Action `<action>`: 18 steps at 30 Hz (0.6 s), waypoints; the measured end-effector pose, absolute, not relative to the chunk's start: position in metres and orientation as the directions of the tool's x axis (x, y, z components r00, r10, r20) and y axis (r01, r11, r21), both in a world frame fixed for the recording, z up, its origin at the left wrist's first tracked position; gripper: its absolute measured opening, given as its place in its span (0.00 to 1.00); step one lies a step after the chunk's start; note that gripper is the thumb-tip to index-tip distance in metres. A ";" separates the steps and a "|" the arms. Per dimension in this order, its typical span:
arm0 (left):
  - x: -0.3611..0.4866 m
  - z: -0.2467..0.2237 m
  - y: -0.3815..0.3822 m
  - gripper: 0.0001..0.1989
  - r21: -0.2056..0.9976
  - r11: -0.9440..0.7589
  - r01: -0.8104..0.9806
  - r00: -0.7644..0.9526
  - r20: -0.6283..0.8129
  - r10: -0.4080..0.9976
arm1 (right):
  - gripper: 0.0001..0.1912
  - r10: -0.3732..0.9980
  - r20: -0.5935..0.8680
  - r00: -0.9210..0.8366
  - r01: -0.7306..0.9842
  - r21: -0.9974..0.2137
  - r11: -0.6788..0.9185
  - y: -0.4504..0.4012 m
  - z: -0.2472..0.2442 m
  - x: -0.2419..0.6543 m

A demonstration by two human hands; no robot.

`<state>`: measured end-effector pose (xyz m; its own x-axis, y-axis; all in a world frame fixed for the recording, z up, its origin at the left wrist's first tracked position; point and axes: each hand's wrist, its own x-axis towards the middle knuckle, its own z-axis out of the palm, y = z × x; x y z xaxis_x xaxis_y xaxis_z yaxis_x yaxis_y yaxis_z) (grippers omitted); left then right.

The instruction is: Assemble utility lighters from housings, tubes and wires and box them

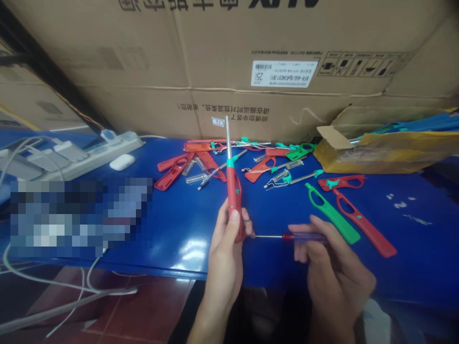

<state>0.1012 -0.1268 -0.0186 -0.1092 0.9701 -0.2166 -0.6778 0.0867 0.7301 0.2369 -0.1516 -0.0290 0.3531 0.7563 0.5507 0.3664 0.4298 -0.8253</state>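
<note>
Red lighter left of the taped carton and nearer us, our left grip wrapped round it. Our right grip clasps a screwdriver, shaft pointing at the lighter's lower end; we cannot tell if the tip touches. Green shell, red shell on the worktop, our side of the carton.

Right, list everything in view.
lighter: one, red, centre
screwdriver: one, purple handle, right of lighter
lighter parts: many, mostly red, beyond lighter
long shells: two, green and red, right
box: one, yellow, right rear
long pieces: several, blue, in box
carton: one, brown, back
power strip: one, white, left
small case: one, white, left
cables: several, white, left
pixelated patch: one, unclear, left
table: one, blue, beneath
left hand: one, around lighter
right hand: one, around screwdriver
</note>
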 end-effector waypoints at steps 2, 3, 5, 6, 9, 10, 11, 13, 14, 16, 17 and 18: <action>0.101 -0.019 -0.126 0.12 0.732 0.079 -0.677 -0.117 -0.213 0.970 | 0.21 0.786 0.551 0.280 0.351 -0.821 0.450 -0.152 -0.028 0.238; 0.101 -0.019 -0.126 0.12 0.732 0.073 -0.677 -0.123 -0.211 0.970 | 0.22 0.799 0.545 0.255 0.343 -0.823 0.452 -0.152 -0.028 0.238; 0.101 -0.019 -0.126 0.12 0.731 0.068 -0.679 -0.131 -0.211 0.969 | 0.25 0.797 0.538 0.274 0.339 -0.830 0.443 -0.152 -0.029 0.239; 0.101 -0.019 -0.126 0.12 0.732 0.070 -0.677 -0.130 -0.212 0.969 | 0.26 0.787 0.537 0.303 0.344 -0.832 0.436 -0.152 -0.029 0.239; 0.101 -0.019 -0.127 0.12 0.741 0.073 -0.668 -0.126 -0.208 0.970 | 0.23 0.753 0.564 0.337 0.364 -0.816 0.448 -0.150 -0.029 0.239; 0.101 -0.019 -0.128 0.12 0.743 0.072 -0.665 -0.127 -0.208 0.970 | 0.22 0.760 0.572 0.309 0.361 -0.810 0.463 -0.150 -0.029 0.239; 0.101 -0.019 -0.128 0.12 0.743 0.070 -0.665 -0.130 -0.207 0.970 | 0.23 0.776 0.571 0.268 0.346 -0.809 0.475 -0.150 -0.028 0.239; 0.101 -0.020 -0.128 0.11 0.738 0.065 -0.672 -0.139 -0.212 0.967 | 0.27 0.816 0.546 0.190 0.298 -0.824 0.482 -0.151 -0.027 0.240; 0.102 -0.019 -0.128 0.11 0.735 0.063 -0.675 -0.143 -0.214 0.966 | 0.28 0.830 0.535 0.161 0.282 -0.830 0.481 -0.152 -0.027 0.242; 0.102 -0.019 -0.127 0.11 0.732 0.061 -0.678 -0.147 -0.217 0.965 | 0.29 0.837 0.524 0.159 0.288 -0.835 0.468 -0.152 -0.028 0.244; 0.102 -0.018 -0.127 0.12 0.733 0.061 -0.677 -0.146 -0.216 0.965 | 0.28 0.833 0.521 0.184 0.308 -0.836 0.455 -0.152 -0.028 0.245; 0.102 -0.018 -0.127 0.12 0.736 0.064 -0.674 -0.143 -0.215 0.966 | 0.26 0.826 0.517 0.224 0.333 -0.837 0.434 -0.151 -0.028 0.245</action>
